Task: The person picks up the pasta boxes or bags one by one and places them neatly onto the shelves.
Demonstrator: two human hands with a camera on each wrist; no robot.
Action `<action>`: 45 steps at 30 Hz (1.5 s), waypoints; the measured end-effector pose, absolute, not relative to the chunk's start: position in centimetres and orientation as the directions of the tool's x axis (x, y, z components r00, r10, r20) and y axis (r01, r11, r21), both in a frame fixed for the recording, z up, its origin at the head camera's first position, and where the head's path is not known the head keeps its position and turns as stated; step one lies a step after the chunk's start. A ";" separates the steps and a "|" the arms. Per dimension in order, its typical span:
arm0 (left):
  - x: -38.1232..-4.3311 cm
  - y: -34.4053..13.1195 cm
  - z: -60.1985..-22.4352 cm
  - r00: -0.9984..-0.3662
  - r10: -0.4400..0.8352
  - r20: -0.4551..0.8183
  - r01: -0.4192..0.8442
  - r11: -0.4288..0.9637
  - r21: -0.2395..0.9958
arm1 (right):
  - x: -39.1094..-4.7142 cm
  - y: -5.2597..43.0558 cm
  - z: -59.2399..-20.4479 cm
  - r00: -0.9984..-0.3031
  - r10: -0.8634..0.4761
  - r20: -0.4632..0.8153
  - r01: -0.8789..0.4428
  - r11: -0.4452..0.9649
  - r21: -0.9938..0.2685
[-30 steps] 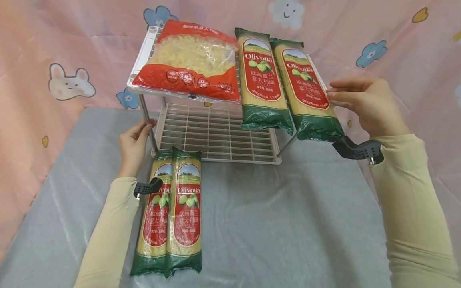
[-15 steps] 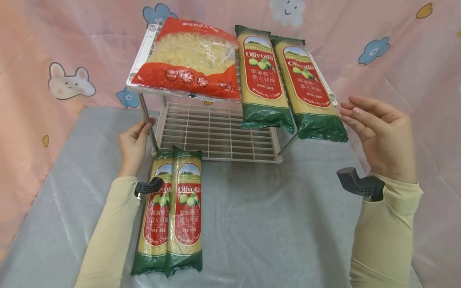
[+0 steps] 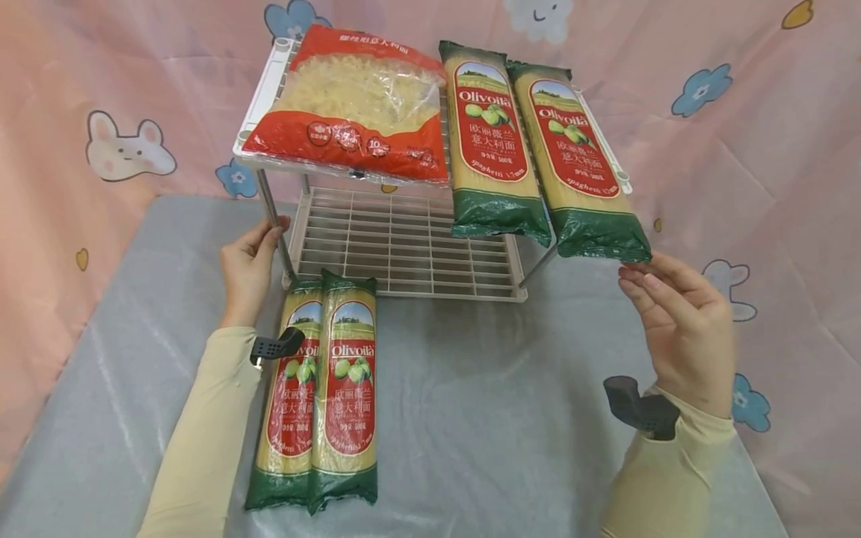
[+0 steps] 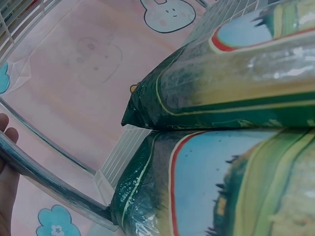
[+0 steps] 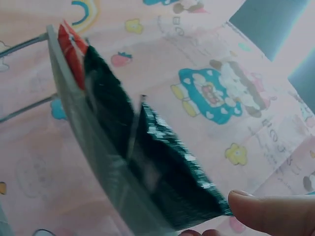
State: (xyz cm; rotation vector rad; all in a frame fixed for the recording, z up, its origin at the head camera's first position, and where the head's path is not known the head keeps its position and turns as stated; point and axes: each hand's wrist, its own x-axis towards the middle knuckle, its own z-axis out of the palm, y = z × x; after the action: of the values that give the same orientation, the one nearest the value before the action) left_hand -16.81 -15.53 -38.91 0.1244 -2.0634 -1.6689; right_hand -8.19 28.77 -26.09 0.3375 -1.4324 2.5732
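My left hand (image 3: pixel 249 269) grips a metal post (image 3: pixel 267 198) of the white two-tier rack (image 3: pixel 514 261) between thumb and fingers. In the left wrist view those fingertips (image 4: pixel 11 133) show behind the post. On the top shelf lie a red bag of spiral pasta (image 3: pixel 363 97) and two green-ended spaghetti packs, a middle one (image 3: pixel 494 142) and a right one (image 3: pixel 578 149). My right hand (image 3: pixel 693 329) has its fingertips right at the green front end of the right pack, fingers only lightly bent. The right wrist view shows its thumb (image 5: pixel 268 211) beside that end's corner.
Two more spaghetti packs, a left one (image 3: pixel 289 418) and a right one (image 3: pixel 346 396), lie side by side on the grey cloth (image 3: pixel 484 418) before the rack's left front. A pink patterned curtain (image 3: pixel 794 187) hangs behind and at both sides.
My right hand has moved from the right pack's side, away from the rack, then down to its front end. My left hand keeps its grip on the post.
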 end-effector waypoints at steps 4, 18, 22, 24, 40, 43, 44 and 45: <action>-16.7 -15.6 -38.9 -0.885 -0.360 0.295 0.213 0.251 0.944 | -7.6 27.7 -28.5 -0.968 -0.002 0.250 -0.224 -0.439 -0.870; -17.0 -15.7 -39.2 -0.885 -0.366 0.288 0.213 0.233 0.949 | -6.9 23.2 -35.6 -0.988 -0.150 0.041 -0.006 -0.227 -0.974; -17.0 -15.7 -39.1 -0.886 -0.364 0.287 0.215 0.226 0.950 | -6.7 21.7 -37.2 -0.977 -0.209 -0.035 0.068 -0.150 -0.986; -17.0 -15.7 -39.1 -0.888 -0.360 0.286 0.216 0.223 0.951 | -6.7 21.1 -37.9 -0.971 -0.230 -0.064 0.096 -0.129 -0.987; -17.0 -15.5 -38.9 -0.876 -0.375 0.303 0.240 0.205 0.949 | -5.9 16.4 -41.0 -0.916 -0.331 -0.227 0.262 -0.065 -0.963; -17.0 -15.5 -39.0 -0.877 -0.374 0.302 0.237 0.211 0.948 | -5.8 15.8 -41.4 -0.912 -0.326 -0.247 0.286 -0.074 -0.955; -17.0 -15.5 -39.0 -0.877 -0.374 0.302 0.236 0.212 0.948 | -5.7 15.6 -41.5 -0.911 -0.325 -0.252 0.292 -0.079 -0.953; -17.0 -15.6 -39.0 -0.877 -0.376 0.300 0.233 0.214 0.949 | -5.7 15.4 -41.6 -0.910 -0.327 -0.254 0.295 -0.081 -0.952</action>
State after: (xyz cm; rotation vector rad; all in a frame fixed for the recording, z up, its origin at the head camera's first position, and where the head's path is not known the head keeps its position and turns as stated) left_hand -16.99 -15.55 -39.02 0.1320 -2.0222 -1.7073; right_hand -5.70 15.43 -41.62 0.0451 -2.3504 2.6842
